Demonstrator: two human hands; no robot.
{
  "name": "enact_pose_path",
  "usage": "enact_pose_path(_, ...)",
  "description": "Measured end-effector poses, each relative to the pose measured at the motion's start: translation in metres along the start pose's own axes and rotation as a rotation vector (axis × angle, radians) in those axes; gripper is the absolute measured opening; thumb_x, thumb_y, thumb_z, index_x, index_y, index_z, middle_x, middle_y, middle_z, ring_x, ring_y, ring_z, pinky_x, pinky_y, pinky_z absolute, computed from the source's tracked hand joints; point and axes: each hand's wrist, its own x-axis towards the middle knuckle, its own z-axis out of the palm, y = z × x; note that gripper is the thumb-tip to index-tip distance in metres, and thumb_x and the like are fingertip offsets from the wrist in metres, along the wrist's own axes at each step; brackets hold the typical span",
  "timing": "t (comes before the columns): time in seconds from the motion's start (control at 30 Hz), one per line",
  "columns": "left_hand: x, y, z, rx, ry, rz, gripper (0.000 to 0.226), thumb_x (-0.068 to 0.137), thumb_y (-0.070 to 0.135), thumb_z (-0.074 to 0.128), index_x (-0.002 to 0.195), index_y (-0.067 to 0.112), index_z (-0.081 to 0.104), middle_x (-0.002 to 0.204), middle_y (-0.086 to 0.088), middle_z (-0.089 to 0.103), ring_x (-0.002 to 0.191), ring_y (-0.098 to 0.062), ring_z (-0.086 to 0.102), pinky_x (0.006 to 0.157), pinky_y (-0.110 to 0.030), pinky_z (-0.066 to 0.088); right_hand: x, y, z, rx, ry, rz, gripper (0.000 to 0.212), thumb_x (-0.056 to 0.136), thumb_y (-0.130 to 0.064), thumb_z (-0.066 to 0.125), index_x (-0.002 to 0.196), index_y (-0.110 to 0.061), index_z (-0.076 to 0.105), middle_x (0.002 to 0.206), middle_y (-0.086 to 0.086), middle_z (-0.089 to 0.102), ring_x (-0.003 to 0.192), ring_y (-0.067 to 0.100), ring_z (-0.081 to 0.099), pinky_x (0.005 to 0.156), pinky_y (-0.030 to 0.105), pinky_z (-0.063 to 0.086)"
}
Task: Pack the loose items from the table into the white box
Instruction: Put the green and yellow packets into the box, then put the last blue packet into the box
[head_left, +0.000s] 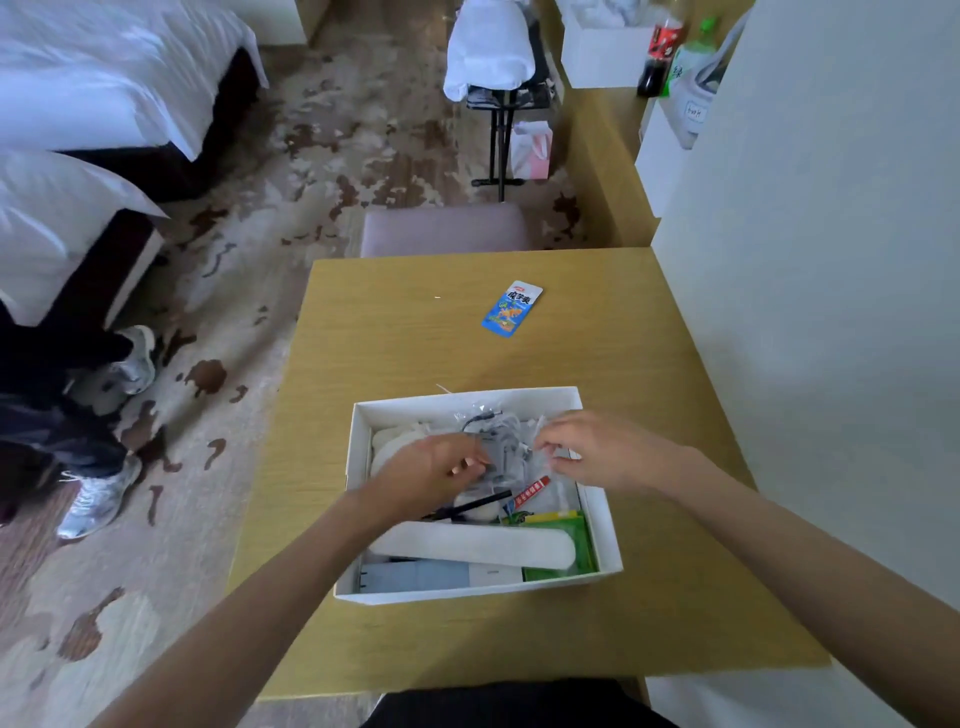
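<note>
The white box (470, 404) stands on the wooden table (405, 343) near its front edge and holds several items. Over the box's far half, my left hand (431, 470) and my right hand (597, 449) both grip a clear plastic bag with a black cable (498, 434) inside it. A long white case (467, 545), a green packet (569, 540), a red-and-white sachet (530, 491), a black pen (470, 506) and a grey-white carton (441, 577) lie in the box. A blue snack packet (511, 308) lies loose on the table beyond the box.
A padded stool (447, 228) stands at the table's far edge. A white wall (805, 312) borders the table on the right. Two beds (78, 130) and another person's legs and sneakers (98, 426) are at the left. Bottles (660, 52) stand on a far counter.
</note>
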Motion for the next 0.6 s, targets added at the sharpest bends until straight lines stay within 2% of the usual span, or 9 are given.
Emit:
enact_pose_path(0.1, 0.020, -0.005, -0.025, -0.081, 0.131, -0.134, 0.016, 0.092, 0.024, 0.053, 0.101, 0.026, 0.067, 0.090, 0.012, 0.061, 0.081, -0.010, 0.056, 0.073, -0.028, 0.046, 0.001, 0.016, -0.011, 0.235, 0.198, 0.041, 0.022, 0.091, -0.026, 0.060, 0.113, -0.024, 0.064, 0.101, -0.016, 0.064, 0.085, -0.015, 0.054, 0.075, 0.009, 0.040)
enact_pose_path(0.17, 0.034, -0.009, -0.039, -0.078, 0.191, -0.153, 0.016, 0.091, 0.016, 0.053, 0.099, 0.019, 0.067, 0.090, 0.006, 0.061, 0.081, -0.015, 0.058, 0.071, -0.028, 0.045, 0.014, 0.026, -0.020, 0.362, 0.274, 0.069, 0.024, 0.091, -0.024, 0.062, 0.115, -0.020, 0.065, 0.102, -0.015, 0.066, 0.086, -0.021, 0.054, 0.077, 0.002, 0.041)
enact_pose_path(0.23, 0.050, -0.014, -0.050, -0.071, 0.220, -0.171, 0.017, 0.090, 0.010, 0.053, 0.100, 0.013, 0.066, 0.091, -0.001, 0.062, 0.080, -0.019, 0.059, 0.069, -0.028, 0.045, 0.033, 0.036, -0.029, 0.441, 0.322, 0.104, 0.024, 0.092, -0.024, 0.061, 0.115, -0.018, 0.065, 0.103, -0.013, 0.067, 0.092, -0.013, 0.058, 0.086, 0.011, 0.048)
enact_pose_path(0.3, 0.067, -0.020, -0.057, -0.088, 0.216, -0.213, 0.019, 0.091, 0.010, 0.051, 0.102, 0.012, 0.066, 0.091, -0.003, 0.062, 0.078, -0.022, 0.061, 0.068, -0.028, 0.046, 0.055, 0.044, -0.035, 0.476, 0.379, 0.149, 0.021, 0.093, -0.022, 0.059, 0.112, -0.016, 0.065, 0.101, -0.010, 0.068, 0.092, -0.005, 0.060, 0.086, 0.020, 0.051)
enact_pose_path(0.4, 0.093, -0.037, -0.059, -0.066, 0.129, -0.296, 0.022, 0.091, 0.016, 0.049, 0.105, 0.018, 0.066, 0.095, -0.003, 0.064, 0.077, -0.020, 0.058, 0.068, -0.026, 0.045, 0.096, 0.057, -0.035, 0.466, 0.409, 0.216, 0.021, 0.095, -0.017, 0.056, 0.112, -0.012, 0.065, 0.106, -0.002, 0.069, 0.096, 0.008, 0.063, 0.085, 0.023, 0.051)
enact_pose_path(0.53, 0.124, -0.067, -0.055, -0.099, -0.015, -0.354, 0.022, 0.092, 0.015, 0.049, 0.104, 0.016, 0.067, 0.105, -0.005, 0.069, 0.094, -0.024, 0.063, 0.082, -0.030, 0.049, 0.154, 0.085, -0.018, 0.392, 0.253, 0.335, 0.026, 0.097, -0.017, 0.051, 0.121, -0.011, 0.060, 0.121, 0.005, 0.063, 0.108, 0.020, 0.061, 0.083, 0.027, 0.046)
enact_pose_path(0.6, 0.134, -0.079, -0.053, -0.153, -0.054, -0.348, 0.022, 0.093, 0.014, 0.048, 0.104, 0.014, 0.067, 0.104, -0.005, 0.071, 0.096, -0.023, 0.062, 0.085, -0.030, 0.048, 0.183, 0.100, -0.008, 0.288, 0.153, 0.383, 0.038, 0.098, -0.021, 0.050, 0.134, -0.011, 0.051, 0.140, 0.007, 0.051, 0.122, 0.025, 0.053, 0.092, 0.030, 0.042)
